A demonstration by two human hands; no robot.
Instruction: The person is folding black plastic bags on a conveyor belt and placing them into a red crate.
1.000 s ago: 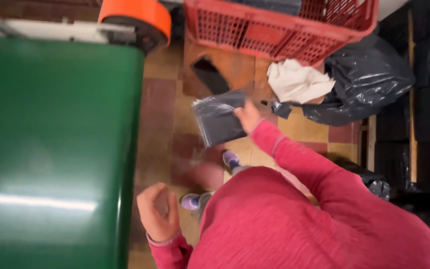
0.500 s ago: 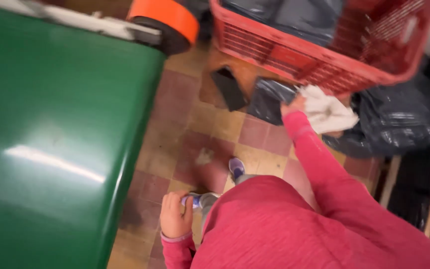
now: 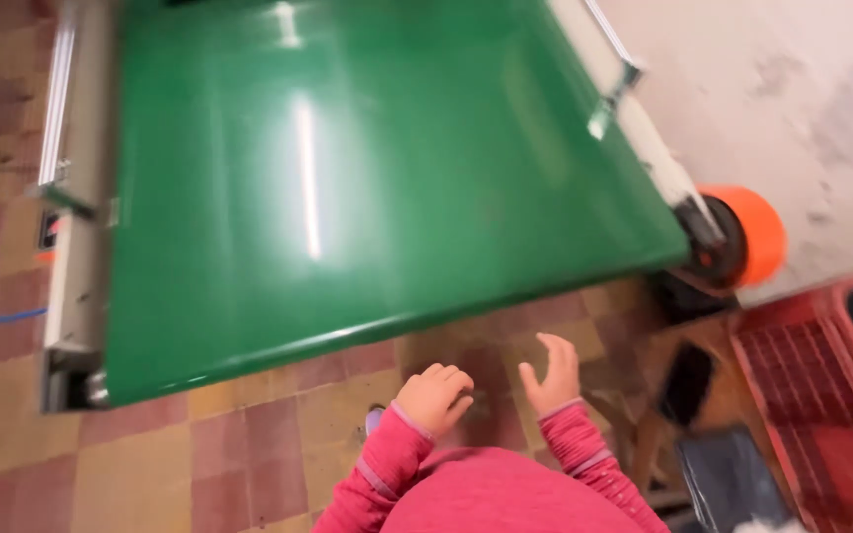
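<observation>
Now empty: right hand (image 3: 552, 371) off the dark bag, fingers spread; left hand (image 3: 434, 397) curled loosely, low centre below green belt (image 3: 367, 178).

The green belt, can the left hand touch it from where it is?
Probably yes. The left hand, loosely curled, hangs just short of the green belt edge, with nothing between them but bare floor.

Both empty hands, left hand (image 3: 435, 397) and right hand (image 3: 552, 375), hover near the green conveyor belt (image 3: 367, 188).
</observation>
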